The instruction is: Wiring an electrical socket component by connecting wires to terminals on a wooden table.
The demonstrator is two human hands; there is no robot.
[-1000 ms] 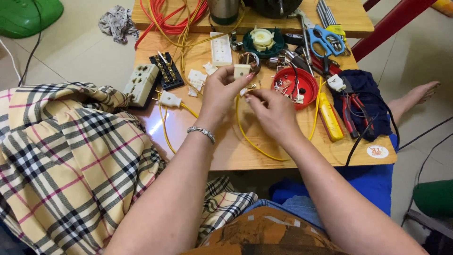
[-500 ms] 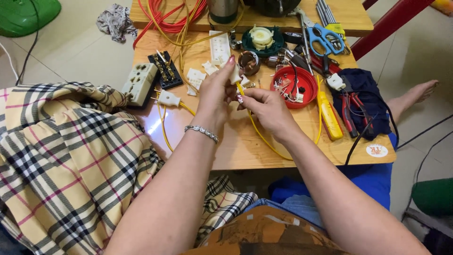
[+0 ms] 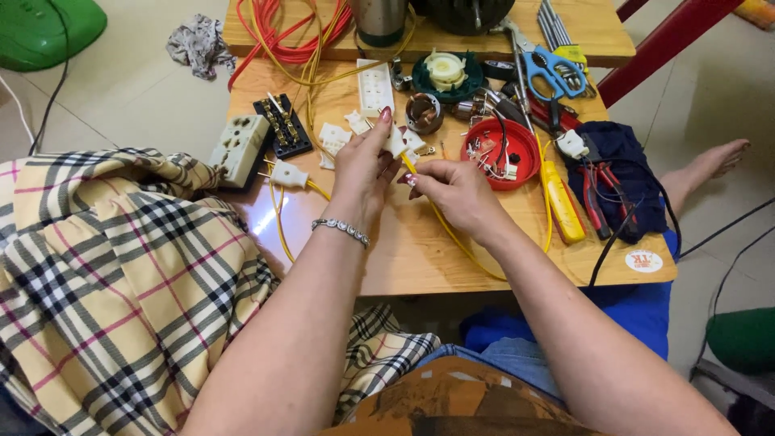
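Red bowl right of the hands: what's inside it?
The red bowl holds small white plastic parts and bits of thin wire. A black cable crosses its rim. What lies beneath those pieces is covered, and they are too small to identify further.

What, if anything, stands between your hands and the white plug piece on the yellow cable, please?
Nothing visible: the left hand already pinches the white plug piece, and the right hand grips the yellow cable just below it.

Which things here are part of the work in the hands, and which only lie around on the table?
In the work:
left hand
right hand
small white plug part
yellow cable

Lying about:
blue scissors
red bowl
yellow tester
red-handled pliers
white socket block
orange cable
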